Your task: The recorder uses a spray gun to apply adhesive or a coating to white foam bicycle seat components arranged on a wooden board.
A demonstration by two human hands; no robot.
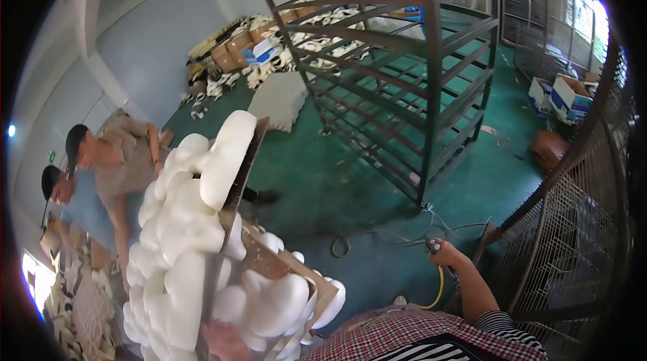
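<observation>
My left hand (224, 342) grips the lower end of a tall stack of brown boards (244, 165) loaded with rounded white foam pieces (182, 226); the stack leans up and away from me, and the foam partly hides my fingers. Out to the right, my right hand (441, 253) is closed around a small dark nozzle tool (433, 247). A yellow hose (439, 287) runs down from it toward my checked shirt.
A tall empty dark metal rack (424, 57) stands on the green floor ahead. A wire mesh cage (579, 226) lines the right side. Two people (108, 165) bend over at the left. Cardboard boxes (232, 51) and white pieces lie along the far wall. A cable (377, 233) trails on the floor.
</observation>
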